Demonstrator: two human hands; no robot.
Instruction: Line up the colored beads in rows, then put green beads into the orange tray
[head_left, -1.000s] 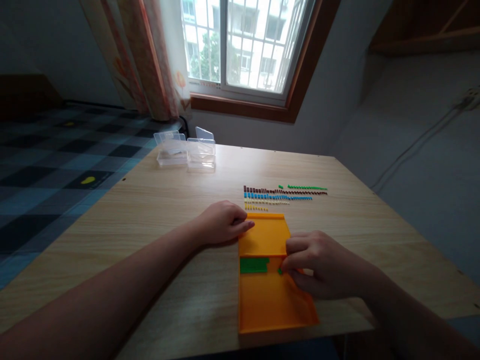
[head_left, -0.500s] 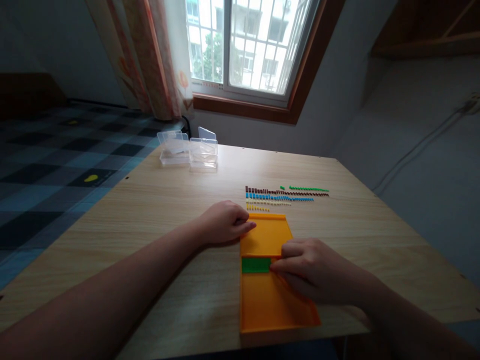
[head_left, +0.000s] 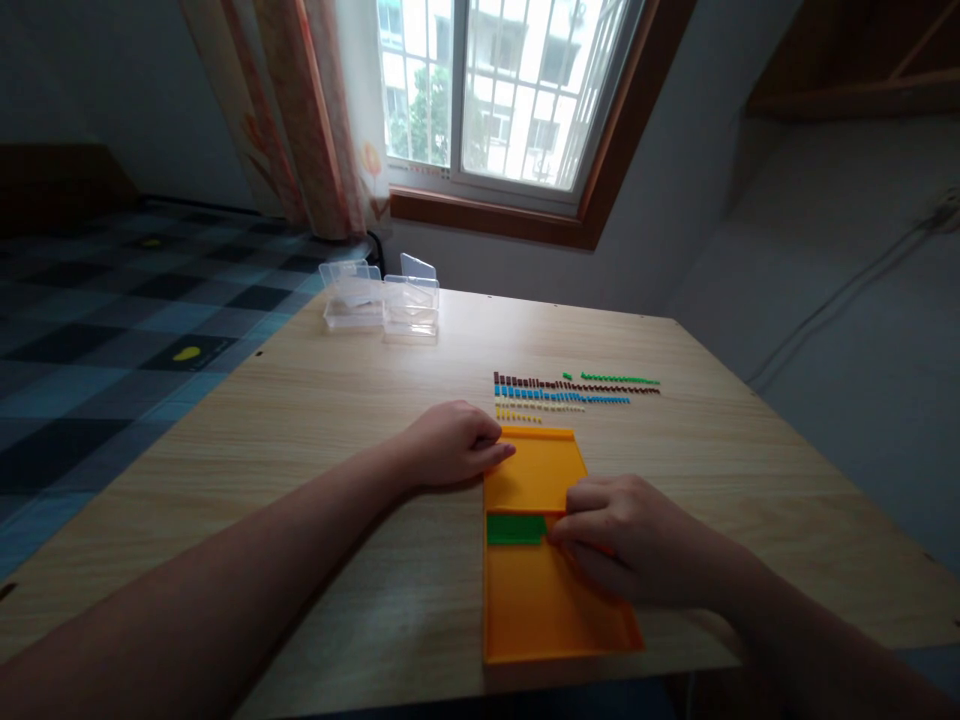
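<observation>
An orange tray [head_left: 544, 610] with a raised crossbar lies near the table's front edge. Against the near side of that bar, at the left, sits a green strip of small pieces [head_left: 514, 530] packed close together. My left hand [head_left: 456, 445] is closed at the tray's upper left edge, its thumb over the rim and its other fingers curled. Beside the strip's right end, my right hand [head_left: 622, 530] is closed in a pinch just below the bar. Whatever those fingertips hold is hidden or too small to make out.
Beyond the tray lie rows of tiny green [head_left: 621, 379], brown [head_left: 525, 382], blue [head_left: 525, 394], cream and yellow pieces [head_left: 517, 416]. Clear plastic boxes [head_left: 411, 315] with raised lids stand at the table's far left. A checkered bed [head_left: 112, 330] adjoins the table on the left.
My right fingertips have drawn slightly to the right, away from the green strip's end. My left hand keeps its place on the tray. The whole view has shifted a little.
</observation>
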